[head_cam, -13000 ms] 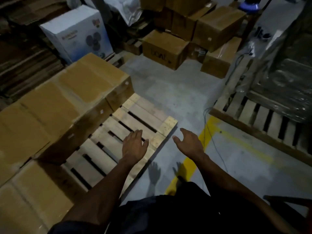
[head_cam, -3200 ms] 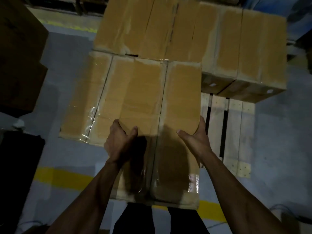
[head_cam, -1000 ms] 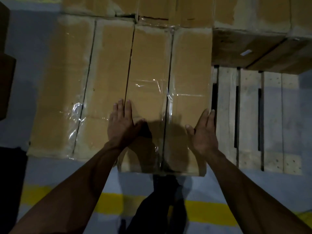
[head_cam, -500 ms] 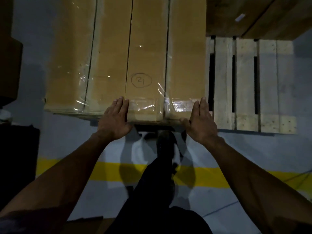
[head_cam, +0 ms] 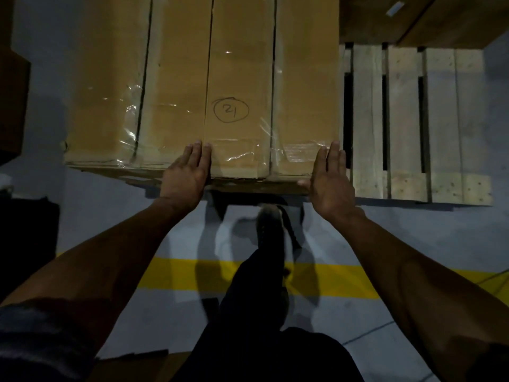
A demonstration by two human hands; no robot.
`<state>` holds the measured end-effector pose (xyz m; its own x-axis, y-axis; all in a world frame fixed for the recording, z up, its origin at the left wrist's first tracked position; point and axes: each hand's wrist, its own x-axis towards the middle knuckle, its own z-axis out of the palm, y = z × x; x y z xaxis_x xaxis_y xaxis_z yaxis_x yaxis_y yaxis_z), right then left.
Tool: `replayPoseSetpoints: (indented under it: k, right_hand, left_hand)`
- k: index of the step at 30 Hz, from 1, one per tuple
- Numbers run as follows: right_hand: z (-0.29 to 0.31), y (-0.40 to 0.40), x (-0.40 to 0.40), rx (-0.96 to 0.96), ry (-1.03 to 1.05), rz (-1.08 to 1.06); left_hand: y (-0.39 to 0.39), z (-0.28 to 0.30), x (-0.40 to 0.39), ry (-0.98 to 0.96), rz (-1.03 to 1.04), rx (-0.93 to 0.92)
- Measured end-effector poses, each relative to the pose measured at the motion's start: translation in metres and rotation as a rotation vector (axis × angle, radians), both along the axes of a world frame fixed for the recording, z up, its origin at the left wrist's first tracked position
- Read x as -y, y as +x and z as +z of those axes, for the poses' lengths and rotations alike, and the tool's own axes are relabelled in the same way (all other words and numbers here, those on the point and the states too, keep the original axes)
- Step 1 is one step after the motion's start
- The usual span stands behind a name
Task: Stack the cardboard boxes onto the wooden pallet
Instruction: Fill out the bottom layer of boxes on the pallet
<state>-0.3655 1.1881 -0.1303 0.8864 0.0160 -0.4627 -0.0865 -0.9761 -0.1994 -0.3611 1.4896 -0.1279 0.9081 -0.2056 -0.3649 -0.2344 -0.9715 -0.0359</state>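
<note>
Pressing: left hand (head_cam: 187, 172) and right hand (head_cam: 329, 180), fingers straight, flat against near end
Lying: cardboard box (head_cam: 271, 86) marked 21, between both palms
Resting: on wooden pallet (head_cam: 407, 128), left portion

Bare pallet (head_cam: 407, 128) slats lie open at right; boxes (head_cam: 203, 78) fill the left, more boxes (head_cam: 413, 20) block far right.
</note>
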Motion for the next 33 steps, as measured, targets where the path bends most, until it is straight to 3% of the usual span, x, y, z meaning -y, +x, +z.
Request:
replayPoseSetpoints:
  k: [17, 26, 33]
  right_hand:
    - [0.0, 0.013, -0.002, -0.028, 0.002, 0.005]
    - [-0.004, 0.012, -0.001, -0.023, 0.002, 0.018]
    - [0.005, 0.013, 0.007, -0.081, 0.039, 0.024]
  left_hand:
    - [0.006, -0.005, -0.008, -0.066, -0.029, -0.018]
    - [0.004, -0.015, -0.01, -0.053, -0.079, 0.079]
    - [0.001, -0.003, 0.01, 0.004, 0.063, 0.023]
